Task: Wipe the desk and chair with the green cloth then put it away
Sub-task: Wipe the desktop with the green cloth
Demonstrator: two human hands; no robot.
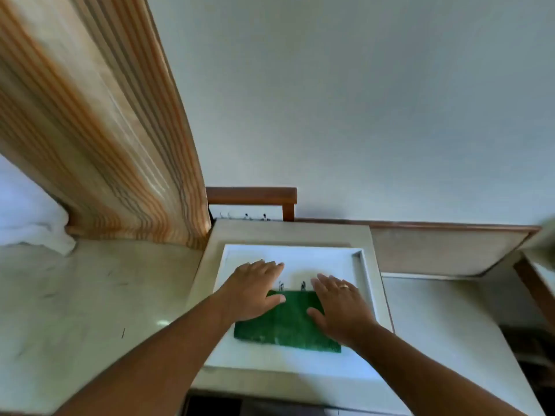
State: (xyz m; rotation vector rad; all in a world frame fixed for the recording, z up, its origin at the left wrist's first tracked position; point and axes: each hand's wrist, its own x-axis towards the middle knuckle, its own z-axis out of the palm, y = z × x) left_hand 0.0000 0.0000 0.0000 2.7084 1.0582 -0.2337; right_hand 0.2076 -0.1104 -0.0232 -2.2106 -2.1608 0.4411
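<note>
Folded, nubby green cloth (285,321) is being pressed flat in a shallow white tray (365,265) by left hand (250,291) and right hand (341,307); fingers spread, released, grasping nothing. Tray rims near.

The person's 2 forearms were bare, with no sleeves in view. The right hand (339,307) wore 1 thin gold-coloured ring (344,286) on a finger; the left hand (252,291) wore none.

green cloth (286,325) ends hidden (under palms), curtain (99,130) blurred

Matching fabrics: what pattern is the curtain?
Vertical orange and beige stripes on the curtain, head view.
</note>
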